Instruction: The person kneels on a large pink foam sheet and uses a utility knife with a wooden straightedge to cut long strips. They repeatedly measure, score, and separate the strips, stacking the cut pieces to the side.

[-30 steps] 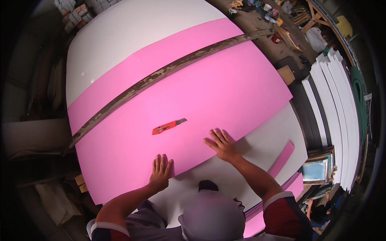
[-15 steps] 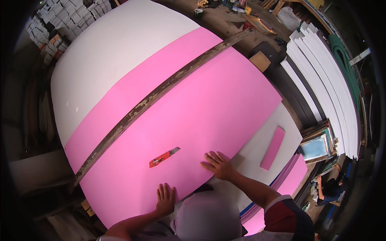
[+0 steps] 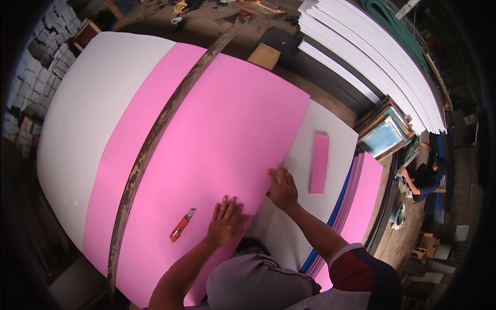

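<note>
Workshop, stacked boards point(image 3: 372, 57), big cutting table point(image 3: 77, 119)

Your single head-worn fisheye view, looking steeply down from close above, the desk point(image 3: 77, 119) filling it, edges bending toward the rim

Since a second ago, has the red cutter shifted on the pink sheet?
No. The red cutter lies between the long wooden straightedge and the left hand as before; only the camera moved.
</note>
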A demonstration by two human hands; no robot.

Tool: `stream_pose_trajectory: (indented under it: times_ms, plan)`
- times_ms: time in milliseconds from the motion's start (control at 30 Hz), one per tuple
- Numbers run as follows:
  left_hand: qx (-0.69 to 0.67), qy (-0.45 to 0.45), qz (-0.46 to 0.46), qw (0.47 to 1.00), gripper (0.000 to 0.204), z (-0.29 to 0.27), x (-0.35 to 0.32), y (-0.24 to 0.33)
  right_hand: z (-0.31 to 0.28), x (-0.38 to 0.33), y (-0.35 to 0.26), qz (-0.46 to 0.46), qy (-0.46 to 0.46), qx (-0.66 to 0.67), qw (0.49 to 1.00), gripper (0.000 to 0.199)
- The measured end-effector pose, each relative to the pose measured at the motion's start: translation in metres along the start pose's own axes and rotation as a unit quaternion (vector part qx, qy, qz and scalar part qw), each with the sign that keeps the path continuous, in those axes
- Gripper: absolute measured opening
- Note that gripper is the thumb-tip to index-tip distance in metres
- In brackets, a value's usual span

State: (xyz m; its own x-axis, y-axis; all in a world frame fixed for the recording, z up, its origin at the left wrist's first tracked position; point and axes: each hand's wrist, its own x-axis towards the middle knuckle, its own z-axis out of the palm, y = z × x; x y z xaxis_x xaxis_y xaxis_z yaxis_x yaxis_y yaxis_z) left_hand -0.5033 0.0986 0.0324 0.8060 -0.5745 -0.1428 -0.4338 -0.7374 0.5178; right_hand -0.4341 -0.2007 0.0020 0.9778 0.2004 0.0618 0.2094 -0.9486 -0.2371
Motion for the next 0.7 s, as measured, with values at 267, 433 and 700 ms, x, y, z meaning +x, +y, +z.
stream_pose_trajectory:
  times_ms: [267,433,700]
  plan:
    - [0.013,-0.084,0.078,0.993,0.068,-0.003,0.145,0.030,0.006,-0.024,0.119,0.461,0.099,-0.064,0.880,0.085]
    - [0.023,-0.133,0.070,0.988,0.067,-0.007,0.177,0.043,-0.006,-0.025,0.102,0.450,0.122,-0.001,0.885,0.081]
    - [-0.130,-0.092,0.002,0.987,0.067,0.002,0.215,0.043,-0.001,-0.029,0.091,0.382,0.141,0.023,0.913,0.074]
